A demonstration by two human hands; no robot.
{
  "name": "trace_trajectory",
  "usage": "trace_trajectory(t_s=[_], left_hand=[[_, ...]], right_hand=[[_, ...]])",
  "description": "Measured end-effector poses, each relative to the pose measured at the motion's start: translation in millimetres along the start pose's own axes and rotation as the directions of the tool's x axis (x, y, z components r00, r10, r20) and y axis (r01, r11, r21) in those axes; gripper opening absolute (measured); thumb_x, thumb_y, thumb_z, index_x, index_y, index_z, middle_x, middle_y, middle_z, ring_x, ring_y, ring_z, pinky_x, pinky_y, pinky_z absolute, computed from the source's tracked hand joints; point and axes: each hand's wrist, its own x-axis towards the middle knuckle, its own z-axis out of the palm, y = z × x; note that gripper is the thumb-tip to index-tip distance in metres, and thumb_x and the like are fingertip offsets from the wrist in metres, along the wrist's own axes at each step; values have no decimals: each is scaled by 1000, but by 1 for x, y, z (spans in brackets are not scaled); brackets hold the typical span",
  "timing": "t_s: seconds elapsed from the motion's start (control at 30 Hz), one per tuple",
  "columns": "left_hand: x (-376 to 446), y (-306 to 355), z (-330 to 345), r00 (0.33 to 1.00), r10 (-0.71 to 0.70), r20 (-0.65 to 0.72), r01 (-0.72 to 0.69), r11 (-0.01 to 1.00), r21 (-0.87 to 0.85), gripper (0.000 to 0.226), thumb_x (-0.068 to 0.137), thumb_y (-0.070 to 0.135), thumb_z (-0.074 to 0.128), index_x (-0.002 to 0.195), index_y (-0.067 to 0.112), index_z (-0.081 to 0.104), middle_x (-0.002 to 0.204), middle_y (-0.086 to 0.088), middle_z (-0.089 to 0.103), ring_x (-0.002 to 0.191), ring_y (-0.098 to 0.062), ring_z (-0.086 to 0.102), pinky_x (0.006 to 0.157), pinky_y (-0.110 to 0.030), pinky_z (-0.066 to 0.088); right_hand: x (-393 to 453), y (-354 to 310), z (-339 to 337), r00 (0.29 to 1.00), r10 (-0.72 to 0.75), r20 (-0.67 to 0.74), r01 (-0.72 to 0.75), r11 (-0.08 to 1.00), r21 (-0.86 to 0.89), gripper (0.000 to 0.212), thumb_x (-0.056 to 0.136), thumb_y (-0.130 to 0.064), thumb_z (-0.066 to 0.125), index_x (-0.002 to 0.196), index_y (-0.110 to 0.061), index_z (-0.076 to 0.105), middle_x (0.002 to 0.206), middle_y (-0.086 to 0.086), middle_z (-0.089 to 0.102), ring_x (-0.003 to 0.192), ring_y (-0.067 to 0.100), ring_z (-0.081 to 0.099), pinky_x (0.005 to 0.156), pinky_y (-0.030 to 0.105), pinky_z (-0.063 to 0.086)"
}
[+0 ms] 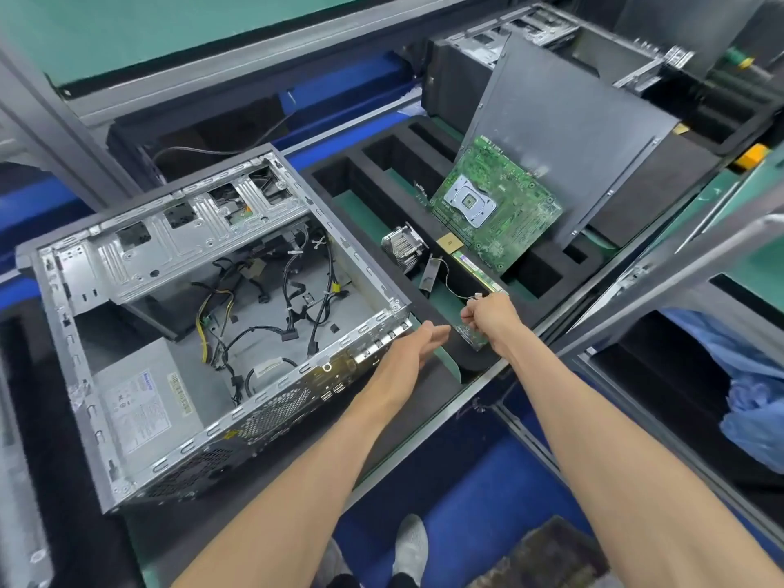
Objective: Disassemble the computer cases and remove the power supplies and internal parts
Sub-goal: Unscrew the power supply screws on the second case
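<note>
While my right hand pinches a small green circuit card over the black foam tray, probably to slot it there, my left hand hangs relaxed and empty beside the open grey metal computer case.

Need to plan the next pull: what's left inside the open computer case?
Inside the open case the power supply sits in the near-left corner, with loose black and yellow cables across the floor. No motherboard shows inside. The drive cage hides whatever lies beneath it.
</note>
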Motion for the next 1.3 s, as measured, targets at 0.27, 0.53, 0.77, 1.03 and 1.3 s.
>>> trace_trajectory(t_s=[0.27,0.53,0.77,1.03,1.3], left_hand=[[4,5,-4,999,-28,30,27,999,42,65,100,63,21,149,28,46,155,14,43,140,1,38,125,-40,17],[-7,-9,-15,999,41,-26,-23,867,497,50,101,54,29,145,39,47,147,10,53,135,-9,46,107,-31,35],[-34,-33,-28,960,252,-122,53,264,963,18,102,15,48,116,15,59,105,-5,69,95,-31,68,74,-42,56],[-51,-46,-23,954,231,-189,141,211,967,30,92,1,54,120,12,49,108,-10,64,101,-34,65,73,-41,51],[-77,-51,-24,869,382,-316,42,579,814,32,92,12,59,123,17,58,117,-2,61,100,-26,63,84,-39,48]], right_hand=[[2,-9,-1,990,-137,43,142,897,-418,13,94,-5,50,99,-4,62,96,16,58,86,26,52,82,38,52],[-12,-1,2,982,-188,23,181,899,-398,24,86,2,42,66,4,56,87,20,63,93,43,62,68,36,48],[-48,24,27,891,-440,-112,387,865,-321,33,95,-8,51,124,-7,67,126,13,67,114,29,62,99,36,48],[-106,65,77,786,-614,-77,572,768,-287,17,91,-3,58,106,-10,62,102,-1,55,92,18,56,85,32,45],[-148,89,106,808,-589,2,586,804,-99,15,98,-11,49,96,-19,62,81,-6,67,75,8,62,68,27,47]])
